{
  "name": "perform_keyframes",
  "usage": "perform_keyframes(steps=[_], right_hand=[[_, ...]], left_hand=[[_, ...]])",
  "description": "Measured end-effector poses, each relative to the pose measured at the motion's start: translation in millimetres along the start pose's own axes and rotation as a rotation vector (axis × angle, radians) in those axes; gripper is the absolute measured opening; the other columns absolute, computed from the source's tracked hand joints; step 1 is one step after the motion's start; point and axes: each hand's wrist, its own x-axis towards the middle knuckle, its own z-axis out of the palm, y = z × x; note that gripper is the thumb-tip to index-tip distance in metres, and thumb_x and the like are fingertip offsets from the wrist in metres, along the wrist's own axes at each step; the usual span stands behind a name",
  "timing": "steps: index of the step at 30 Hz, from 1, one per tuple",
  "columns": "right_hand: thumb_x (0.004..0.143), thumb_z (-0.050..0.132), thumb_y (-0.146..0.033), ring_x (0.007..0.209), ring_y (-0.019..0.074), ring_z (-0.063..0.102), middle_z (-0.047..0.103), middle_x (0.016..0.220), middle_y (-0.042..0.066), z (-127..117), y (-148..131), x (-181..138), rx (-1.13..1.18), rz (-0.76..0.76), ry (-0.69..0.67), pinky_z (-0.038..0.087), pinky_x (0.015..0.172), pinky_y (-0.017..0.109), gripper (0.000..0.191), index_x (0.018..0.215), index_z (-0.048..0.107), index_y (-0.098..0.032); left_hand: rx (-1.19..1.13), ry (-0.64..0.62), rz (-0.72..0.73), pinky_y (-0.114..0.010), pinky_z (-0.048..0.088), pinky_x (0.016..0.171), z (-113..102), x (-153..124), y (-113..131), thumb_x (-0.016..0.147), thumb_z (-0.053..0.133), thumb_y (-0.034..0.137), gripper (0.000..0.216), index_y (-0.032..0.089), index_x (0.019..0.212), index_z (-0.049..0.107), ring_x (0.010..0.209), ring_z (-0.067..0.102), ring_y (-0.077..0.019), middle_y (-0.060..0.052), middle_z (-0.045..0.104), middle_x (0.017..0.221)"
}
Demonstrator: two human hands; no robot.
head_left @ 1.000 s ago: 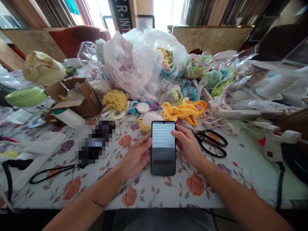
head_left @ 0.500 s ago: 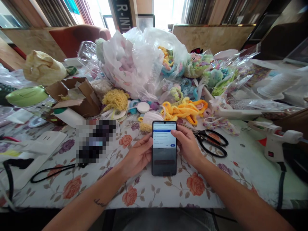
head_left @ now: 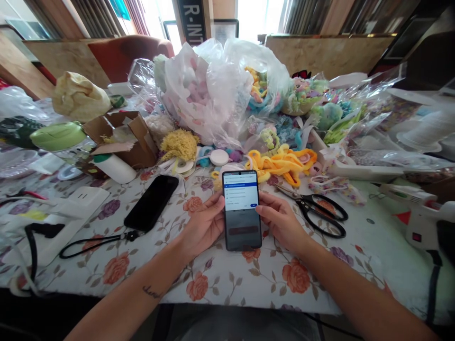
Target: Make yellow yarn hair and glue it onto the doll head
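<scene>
A lit smartphone stands upright between both my hands, just above the floral tablecloth. My left hand grips its left edge with curled fingers. My right hand grips its right edge, the thumb near the screen's bright upper part. A second black phone with a lanyard lies flat on the cloth to the left, apart from both hands.
Black scissors lie right of my right hand. A white glue gun rests at far right. Yellow fabric strips, plastic bags of soft toys, a torn cardboard box and a white power strip crowd the table's back and left.
The view has shifted slightly, so everything sits a little to the right and the phone a bit higher. The screen's upper panel has changed to a blue-headed list.
</scene>
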Motion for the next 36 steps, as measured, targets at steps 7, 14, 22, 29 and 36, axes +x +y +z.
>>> perform_keyframes(steps=[7, 14, 22, 29, 36], right_hand=[[0.079, 0.062, -0.031, 0.075, 0.0189, 0.063, 0.071, 0.101, 0.003, 0, 5, 0, -0.032, 0.032, 0.067, 0.044, 0.051, 0.025, 0.037, 0.115, 0.065, -0.024], [0.079, 0.057, -0.022, 0.073, 0.0179, 0.064, 0.072, 0.094, 0.003, -2, 6, 0, 0.073, 0.054, 0.051, 0.049, 0.062, 0.027, 0.032, 0.109, 0.067, -0.023], [0.090, 0.037, -0.050, 0.093, 0.0234, 0.065, 0.071, 0.098, 0.006, 19, -4, 0, 0.317, 0.197, -0.008, 0.052, 0.077, 0.037, 0.041, 0.101, 0.066, -0.023], [0.092, 0.041, -0.042, 0.094, 0.0214, 0.067, 0.072, 0.102, 0.004, 14, 3, 1, 0.493, 0.286, -0.087, 0.053, 0.080, 0.036, 0.033, 0.103, 0.066, -0.023], [0.094, 0.040, -0.032, 0.087, 0.0186, 0.068, 0.073, 0.098, 0.005, 9, 6, 0, 0.538, 0.354, -0.023, 0.052, 0.081, 0.034, 0.033, 0.106, 0.066, -0.017]], left_hand=[[-0.012, -0.021, -0.019, -0.034, 0.049, 0.094, 0, -1, -2, 0.089, 0.053, 0.020, 0.035, 0.017, 0.124, 0.057, 0.107, 0.062, -0.0221, -0.009, 0.067, 0.112], [-0.039, -0.016, -0.029, -0.037, 0.049, 0.094, 0, -1, -3, 0.088, 0.055, 0.019, 0.038, 0.018, 0.126, 0.055, 0.105, 0.063, -0.0231, -0.009, 0.068, 0.111], [-0.017, -0.013, 0.007, -0.035, 0.051, 0.091, -4, 2, -4, 0.089, 0.053, 0.021, 0.034, 0.018, 0.123, 0.057, 0.102, 0.064, -0.0218, -0.009, 0.069, 0.109], [0.101, 0.030, 0.065, -0.036, 0.049, 0.091, 0, 1, -2, 0.088, 0.055, 0.025, 0.038, 0.018, 0.125, 0.056, 0.106, 0.062, -0.0236, -0.010, 0.068, 0.112], [0.469, 0.076, 0.197, -0.034, 0.049, 0.087, -6, 4, 1, 0.084, 0.059, 0.035, 0.041, 0.021, 0.122, 0.060, 0.104, 0.061, -0.0245, -0.008, 0.065, 0.118]])
